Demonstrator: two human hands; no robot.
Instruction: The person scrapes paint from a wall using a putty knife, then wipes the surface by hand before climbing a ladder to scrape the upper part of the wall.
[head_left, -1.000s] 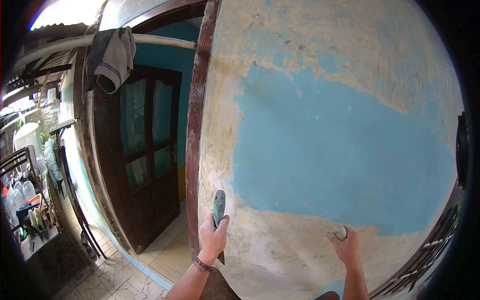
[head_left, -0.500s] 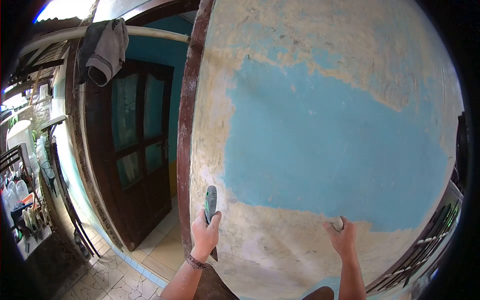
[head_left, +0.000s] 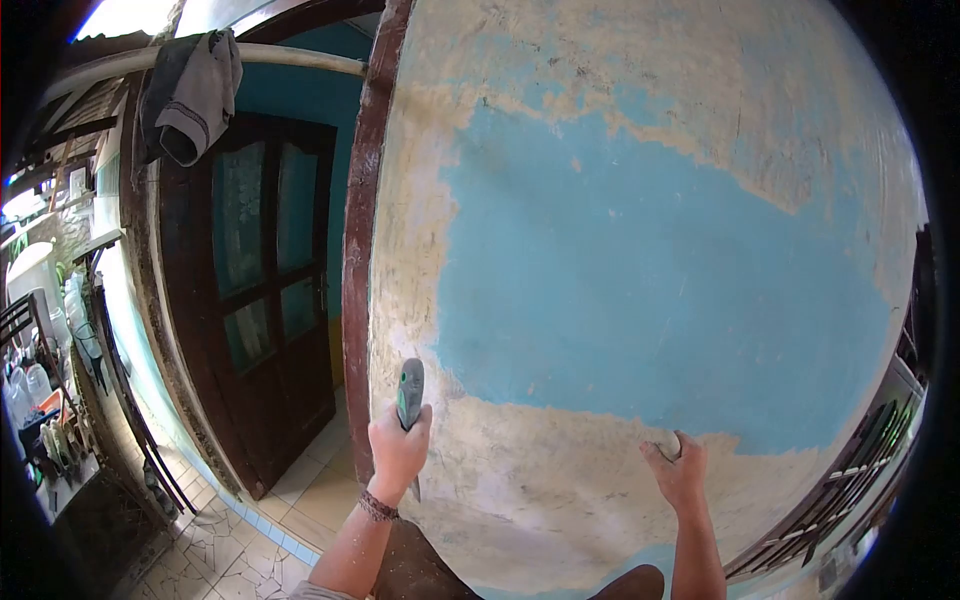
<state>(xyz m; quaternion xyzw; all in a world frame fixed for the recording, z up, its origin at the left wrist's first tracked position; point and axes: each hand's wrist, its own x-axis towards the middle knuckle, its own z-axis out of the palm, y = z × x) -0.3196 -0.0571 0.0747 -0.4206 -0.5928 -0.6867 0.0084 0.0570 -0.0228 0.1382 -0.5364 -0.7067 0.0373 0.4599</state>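
My left hand (head_left: 398, 450) is closed around a scraper (head_left: 411, 393) with a grey and green handle. The handle end points up, and only a sliver of dark blade shows below the fist. It is close to the wall's left edge, by the red-brown door frame. My right hand (head_left: 680, 470) is at the lower border of the blue patch (head_left: 650, 290) on the wall, its fingers curled with the thumb opposite. Something pale shows between thumb and fingers, too small to name. Around the blue patch, the wall (head_left: 560, 460) has a patchy cream, scraped-looking surface.
A dark wooden door (head_left: 250, 300) with glass panes stands left of the red-brown frame (head_left: 365, 220). A grey cloth (head_left: 195, 100) hangs over a pale pole (head_left: 300, 60). Bottles and tools crowd a shelf (head_left: 50, 420) at far left. Slatted bars (head_left: 850, 480) run along the lower right.
The whole view has shifted slightly, so the door frame and wall sit further left. The scraper's blade shows less below my left hand. My right hand stays at nearly the same spot on the wall.
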